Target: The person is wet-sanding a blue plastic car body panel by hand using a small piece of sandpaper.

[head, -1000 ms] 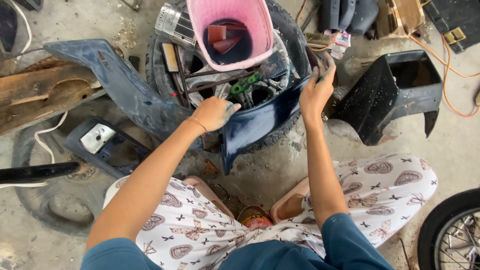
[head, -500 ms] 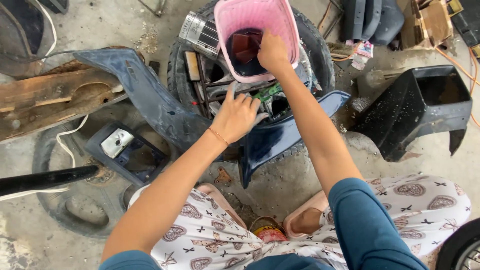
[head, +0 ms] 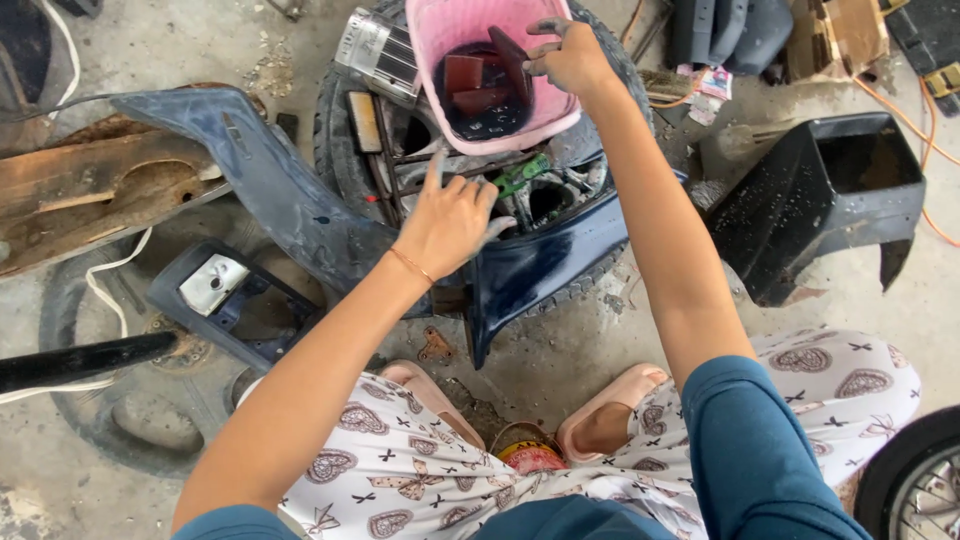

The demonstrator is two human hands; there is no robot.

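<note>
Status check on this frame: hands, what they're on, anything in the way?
Right hand over pink tub, fingers on dark flat piece. Left hand open, resting on blue panel. Nothing blocking.

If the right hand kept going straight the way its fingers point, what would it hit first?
Probably the dark flat piece standing in the pink basket: the right hand points left over the rim, fingertips close to it. Depth is unclear, so contact can't be confirmed.
</note>
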